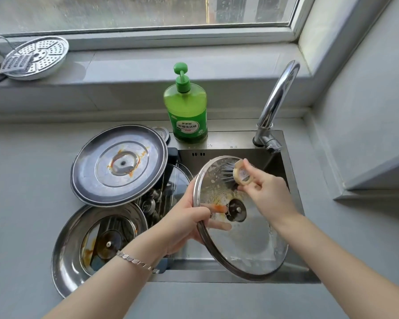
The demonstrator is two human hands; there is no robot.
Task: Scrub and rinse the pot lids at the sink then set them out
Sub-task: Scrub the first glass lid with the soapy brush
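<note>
1. Head view: the left hand (184, 217) grips the glass lid (251, 245) by its left rim, thumb curled over the near face and fingers behind the glass. The lid is held tilted above the sink (230, 140), soapy and smeared orange near its centre fitting.
2. The right hand (265, 192) pinches a round brush (236, 173), with its fingers curled round the top and the bristles pressed to the lid's far edge.
3. Left of the sink lie two more lids: a stained steel lid (118, 164) stacked on top, and a glass-centred lid (97, 245) nearer.
4. A green soap bottle (186, 107) stands on the sink's far rim, left of the faucet (276, 104).
</note>
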